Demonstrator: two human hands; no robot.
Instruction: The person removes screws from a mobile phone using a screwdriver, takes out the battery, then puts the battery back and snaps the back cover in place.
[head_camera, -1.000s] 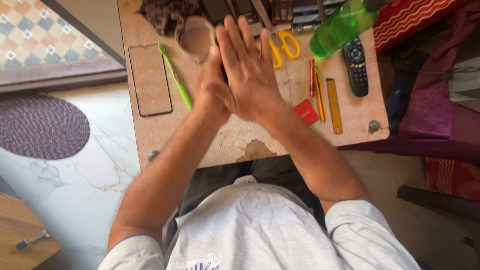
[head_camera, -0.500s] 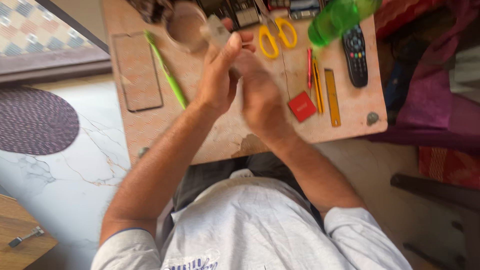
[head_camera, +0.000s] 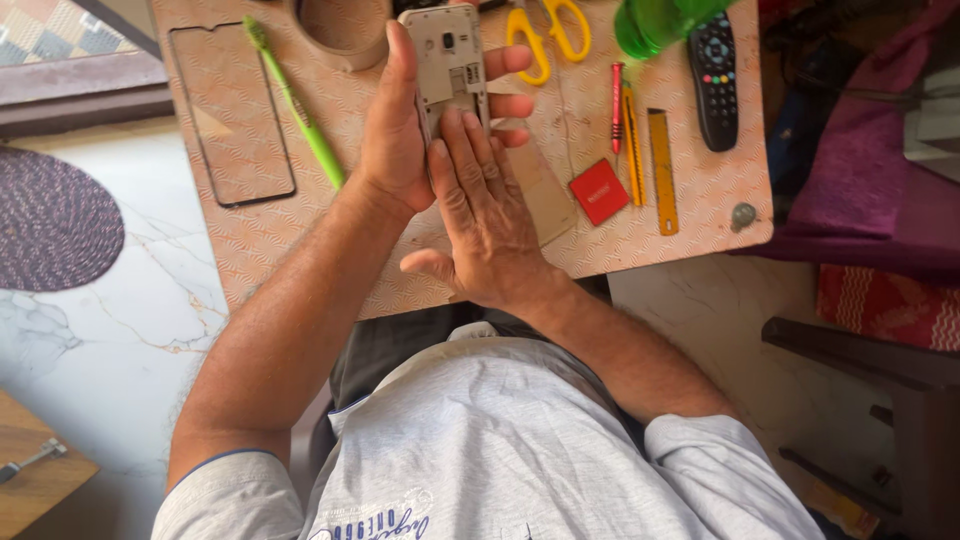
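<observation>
My left hand (head_camera: 395, 140) grips a phone (head_camera: 450, 60) whose back cover is off, so the pale inner frame and camera face up. It is held above the small patterned table (head_camera: 690, 225). My right hand (head_camera: 485, 230) lies flat, its fingertips pressing on the phone's lower half and its thumb spread to the left. A beige back cover (head_camera: 548, 205) lies on the table just right of that hand, partly hidden by it.
On the table are a glass screen panel (head_camera: 230, 110), green toothbrush (head_camera: 300, 105), tape roll (head_camera: 345, 30), yellow scissors (head_camera: 545, 35), green bottle (head_camera: 660, 20), remote (head_camera: 712, 80), red and yellow pens, yellow ruler (head_camera: 661, 170) and red square box (head_camera: 598, 190). A purple rug (head_camera: 50, 220) lies at the left and a dark chair (head_camera: 870, 360) stands at the right.
A second ago both palms were pressed together over the table. Since then my left hand has raised the phone, and my right fingers have moved onto its open back.
</observation>
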